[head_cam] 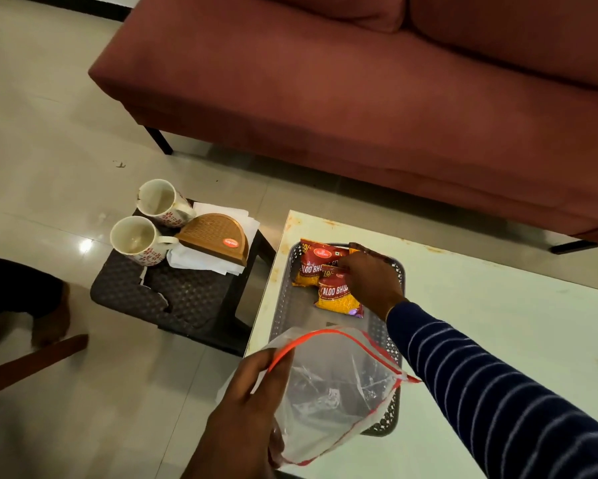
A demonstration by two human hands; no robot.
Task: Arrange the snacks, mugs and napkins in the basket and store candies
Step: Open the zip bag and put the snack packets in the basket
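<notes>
Two snack packets [325, 278] lie in the basket [283, 305] at the worktop's [498, 323] left edge, right hand [370, 281] fingering them; left hand [245, 409] pinches an open zip bag [332, 392]; mugs [138, 240] and napkins [200, 261] wait on the stool [186, 299].

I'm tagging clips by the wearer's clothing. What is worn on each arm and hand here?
The right arm wears a long dark navy sleeve with thin pale horizontal stripes, ending at the wrist. The right hand and left hand are bare, with no gloves; no sleeve shows on the left forearm.

Navy white-striped sleeve [498, 392], maroon sofa [359, 81]
</notes>
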